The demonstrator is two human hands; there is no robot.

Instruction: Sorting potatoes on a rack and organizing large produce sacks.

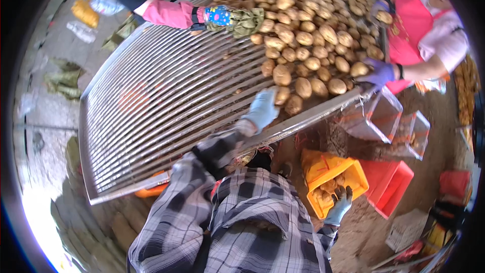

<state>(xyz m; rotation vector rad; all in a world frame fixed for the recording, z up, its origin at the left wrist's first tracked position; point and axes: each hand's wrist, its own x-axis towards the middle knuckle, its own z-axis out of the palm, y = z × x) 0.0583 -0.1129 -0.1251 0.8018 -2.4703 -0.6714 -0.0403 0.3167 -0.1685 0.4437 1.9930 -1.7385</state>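
Note:
My left hand, in a light blue glove, reaches over the near edge of a slatted metal sorting table. Its blurred fingers are at a potato on the edge of a large potato pile; whether they grip it is unclear. Low on the right, my right hand wears a blue glove with dark fingertips. Its fingers are spread at the rim of a yellow plastic basket, with nothing visibly held. Several potatoes lie inside the basket.
Across the table, a co-worker's covered hand rests by the pile. At right, another co-worker's purple-gloved hand touches a potato; their other hand holds one. A red basket and clear-plastic-lined containers stand beside the yellow basket.

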